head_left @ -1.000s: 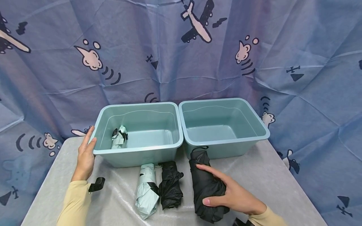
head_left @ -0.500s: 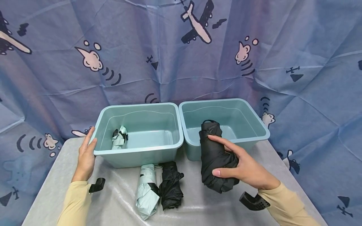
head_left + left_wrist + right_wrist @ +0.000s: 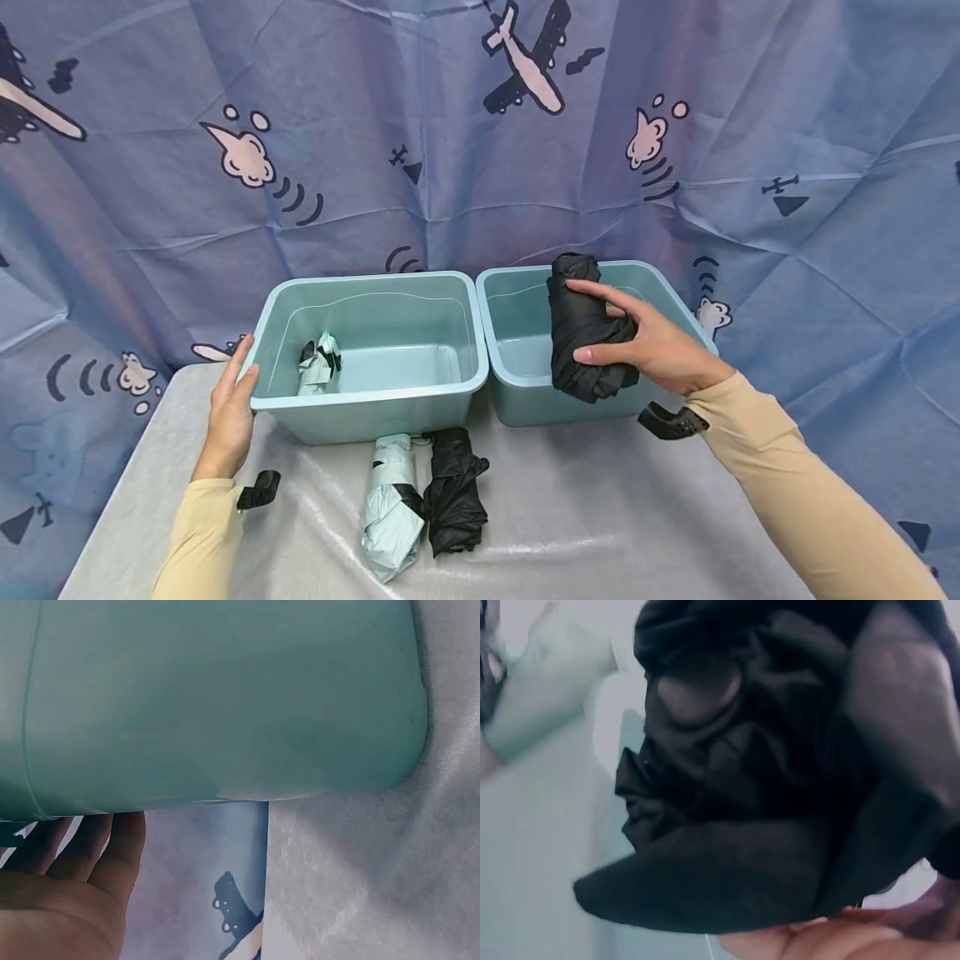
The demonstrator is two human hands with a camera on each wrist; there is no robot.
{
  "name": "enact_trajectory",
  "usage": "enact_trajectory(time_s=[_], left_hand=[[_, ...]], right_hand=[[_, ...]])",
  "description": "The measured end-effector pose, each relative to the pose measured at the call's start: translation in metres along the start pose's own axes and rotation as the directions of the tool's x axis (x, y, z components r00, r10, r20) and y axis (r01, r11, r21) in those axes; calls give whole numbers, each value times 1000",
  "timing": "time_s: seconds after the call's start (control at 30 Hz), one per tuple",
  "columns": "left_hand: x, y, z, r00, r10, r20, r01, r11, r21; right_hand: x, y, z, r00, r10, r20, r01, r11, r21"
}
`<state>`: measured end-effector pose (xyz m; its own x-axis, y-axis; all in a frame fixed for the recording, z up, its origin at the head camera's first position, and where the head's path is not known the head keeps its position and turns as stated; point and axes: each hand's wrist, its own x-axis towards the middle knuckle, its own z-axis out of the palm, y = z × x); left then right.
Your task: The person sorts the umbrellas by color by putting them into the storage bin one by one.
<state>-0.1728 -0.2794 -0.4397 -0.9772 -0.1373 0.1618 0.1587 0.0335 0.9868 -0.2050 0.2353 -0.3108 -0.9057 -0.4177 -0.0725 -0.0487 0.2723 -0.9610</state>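
Observation:
My right hand (image 3: 660, 346) grips a folded black umbrella (image 3: 588, 333) from its right side, thumb and fingers around the bundled cloth. The umbrella is tilted above the right light-green bin (image 3: 525, 396) and crosses its front rim; its gathered fabric fills much of the right wrist view (image 3: 742, 765). My left hand (image 3: 228, 412) touches the outer left side of the left bin (image 3: 375, 417), its fingers fairly straight along the wall. Inside that bin, at the left, lies a small light-green and black folded umbrella (image 3: 318, 367).
Before the left bin, a pale green folded umbrella (image 3: 392, 517) and a smaller black folded umbrella (image 3: 455, 500) lie side by side on the grey-covered table (image 3: 570, 500). The bins stand next to each other. A blue patterned curtain (image 3: 450, 167) hangs behind.
My right hand has lifted the black umbrella off the table and carried it forward and slightly right, over the right bin. The left hand has kept its place.

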Motion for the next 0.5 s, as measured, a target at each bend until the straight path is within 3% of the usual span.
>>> enact_trajectory(time_s=[0.23, 0.5], left_hand=[[1, -1, 0, 1000, 1, -15, -1, 1000, 13], [1, 0, -1, 1000, -11, -13, 12, 999, 44]], right_hand=[[46, 4, -27, 998, 65, 18, -66, 998, 25], [81, 20, -38, 991, 115, 66, -115, 993, -7]])
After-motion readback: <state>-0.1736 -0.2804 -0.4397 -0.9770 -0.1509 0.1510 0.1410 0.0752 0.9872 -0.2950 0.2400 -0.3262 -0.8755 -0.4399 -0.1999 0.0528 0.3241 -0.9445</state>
